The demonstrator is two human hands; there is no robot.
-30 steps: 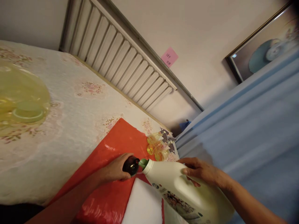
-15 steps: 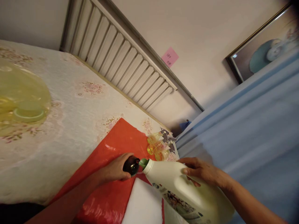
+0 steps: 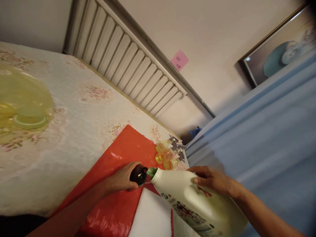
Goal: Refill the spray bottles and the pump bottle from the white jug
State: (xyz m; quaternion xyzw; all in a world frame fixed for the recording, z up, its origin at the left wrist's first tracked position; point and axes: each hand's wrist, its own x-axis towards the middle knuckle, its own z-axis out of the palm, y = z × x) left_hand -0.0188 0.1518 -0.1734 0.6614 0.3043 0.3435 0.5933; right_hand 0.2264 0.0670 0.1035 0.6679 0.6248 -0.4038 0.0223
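Observation:
My left hand (image 3: 124,177) is closed around a small dark bottle (image 3: 139,175), its mouth turned towards a large jug. With its fingers wrapped over the jug's upper side, my right hand (image 3: 213,182) grips the pale cream-green plastic jug (image 3: 182,191), which lies tilted well over. A green spout (image 3: 151,172) inside the jug's neck meets the dark bottle's opening. Whether liquid is flowing cannot be made out. Beneath both hands is a shiny red sheet (image 3: 118,158), and a white block (image 3: 151,214) lies below the jug's neck.
Several clear spray bottles (image 3: 168,156) with grey heads and yellowish liquid stand beyond the jug. A translucent yellow basin (image 3: 29,89) sits at far left on the floral tablecloth (image 3: 74,141). A radiator (image 3: 128,56) lines the wall; a blue curtain (image 3: 266,131) hangs at right.

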